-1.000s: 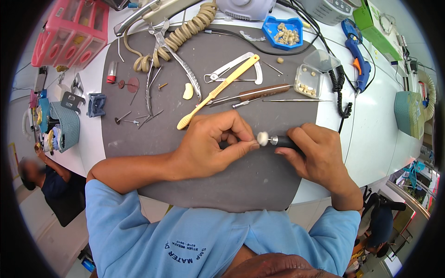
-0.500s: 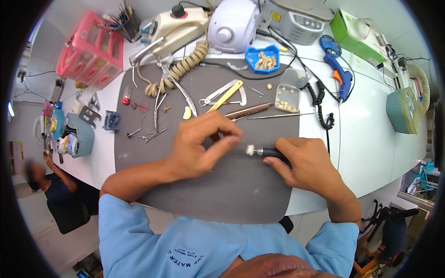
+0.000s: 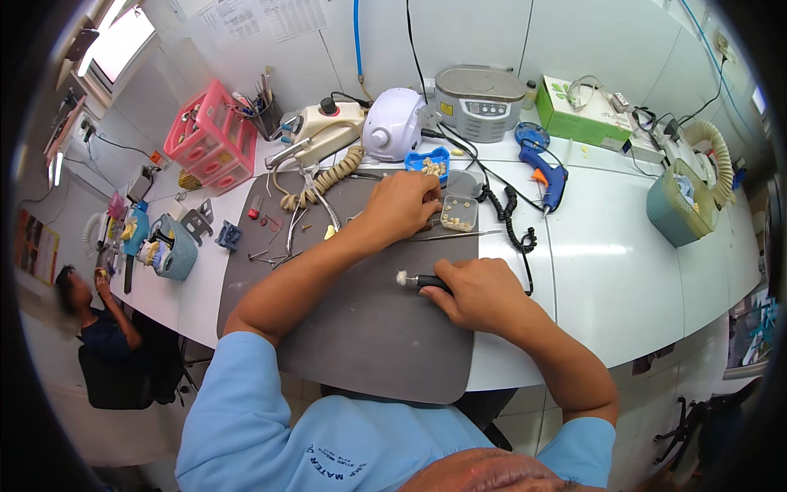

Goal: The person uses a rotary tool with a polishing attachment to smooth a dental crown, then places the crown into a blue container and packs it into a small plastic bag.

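Note:
My right hand (image 3: 484, 295) is closed around a black rotary handpiece (image 3: 432, 284) with a white, fuzzy wheel (image 3: 402, 279) on its tip, held over the grey mat (image 3: 352, 336). My left hand (image 3: 400, 205) reaches forward with curled fingers, just left of a clear lidded box (image 3: 459, 215) of small pale pieces, the lid open. What its fingertips touch or hold is hidden. Behind it sits a blue tray (image 3: 439, 160) with more pale pieces. Pliers (image 3: 332, 209), burs (image 3: 262, 256) and a metal instrument (image 3: 479, 234) lie on the mat.
A blue glue gun (image 3: 553, 180), coiled beige hose (image 3: 344, 168), pink drawer unit (image 3: 209, 139), machines (image 3: 479, 107) and a green box (image 3: 582, 119) line the back. Baskets (image 3: 676, 209) stand at both sides. A seated co-worker (image 3: 98, 320) is at the left.
My left hand has left the wheel and moved forward to the small boxes. My right hand still holds the handpiece. The view has tilted up, showing more of the wall.

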Motion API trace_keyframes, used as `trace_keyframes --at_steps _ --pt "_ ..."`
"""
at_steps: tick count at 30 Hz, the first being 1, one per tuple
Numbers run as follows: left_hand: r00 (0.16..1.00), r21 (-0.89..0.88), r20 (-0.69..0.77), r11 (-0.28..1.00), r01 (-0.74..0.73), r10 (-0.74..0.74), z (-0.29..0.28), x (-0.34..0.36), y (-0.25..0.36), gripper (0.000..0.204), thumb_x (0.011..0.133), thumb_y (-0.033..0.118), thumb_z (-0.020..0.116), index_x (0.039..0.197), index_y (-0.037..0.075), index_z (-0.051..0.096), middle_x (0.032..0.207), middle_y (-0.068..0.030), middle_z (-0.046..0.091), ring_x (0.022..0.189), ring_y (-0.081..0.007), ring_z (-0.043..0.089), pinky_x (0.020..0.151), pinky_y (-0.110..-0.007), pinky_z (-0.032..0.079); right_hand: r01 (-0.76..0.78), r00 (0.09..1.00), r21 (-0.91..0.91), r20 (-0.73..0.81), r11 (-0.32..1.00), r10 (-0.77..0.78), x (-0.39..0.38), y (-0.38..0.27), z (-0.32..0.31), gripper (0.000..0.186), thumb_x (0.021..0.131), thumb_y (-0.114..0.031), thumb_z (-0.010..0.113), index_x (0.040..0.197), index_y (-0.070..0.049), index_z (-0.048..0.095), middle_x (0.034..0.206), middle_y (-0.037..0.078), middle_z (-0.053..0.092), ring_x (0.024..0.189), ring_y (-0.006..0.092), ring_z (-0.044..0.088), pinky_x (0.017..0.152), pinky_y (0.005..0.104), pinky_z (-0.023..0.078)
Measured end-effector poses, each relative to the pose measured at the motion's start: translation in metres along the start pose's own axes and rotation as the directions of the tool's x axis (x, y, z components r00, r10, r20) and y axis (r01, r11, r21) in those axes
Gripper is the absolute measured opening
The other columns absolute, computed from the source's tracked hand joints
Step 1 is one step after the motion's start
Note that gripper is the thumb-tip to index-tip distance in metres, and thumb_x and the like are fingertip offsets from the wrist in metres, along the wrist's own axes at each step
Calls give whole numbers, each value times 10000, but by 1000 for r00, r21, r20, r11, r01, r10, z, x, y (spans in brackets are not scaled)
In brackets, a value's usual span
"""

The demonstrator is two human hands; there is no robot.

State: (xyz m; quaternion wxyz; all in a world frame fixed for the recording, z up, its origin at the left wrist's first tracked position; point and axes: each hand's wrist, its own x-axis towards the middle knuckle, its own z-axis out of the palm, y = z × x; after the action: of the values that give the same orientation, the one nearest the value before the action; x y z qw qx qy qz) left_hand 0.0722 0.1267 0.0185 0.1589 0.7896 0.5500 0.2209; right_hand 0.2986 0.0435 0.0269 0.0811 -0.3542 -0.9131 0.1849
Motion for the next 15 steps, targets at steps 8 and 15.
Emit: trace_keyframes --at_steps 8,15 --pt "992 130 -52 986 -106 113 -2 5 -8 166 1011 187 758 1052 27 777 1030 -206 780 1002 -448 738 877 -538 576 36 999 -50 7 998 -36 4 -2 -8 441 1114 -500 655 1109 -63 712 873 218 794 834 457 799 730 575 621" --pt "976 6 -151 988 -157 156 7 -14 -10 157 1110 154 641 1175 11 640 1073 -243 763 1019 -473 737 887 -544 570 -12 994 -85 112 996 21 -8 0 -7 521 1139 -574 576 1186 -84 748 948 254 796 908 478 796 805 585 628"
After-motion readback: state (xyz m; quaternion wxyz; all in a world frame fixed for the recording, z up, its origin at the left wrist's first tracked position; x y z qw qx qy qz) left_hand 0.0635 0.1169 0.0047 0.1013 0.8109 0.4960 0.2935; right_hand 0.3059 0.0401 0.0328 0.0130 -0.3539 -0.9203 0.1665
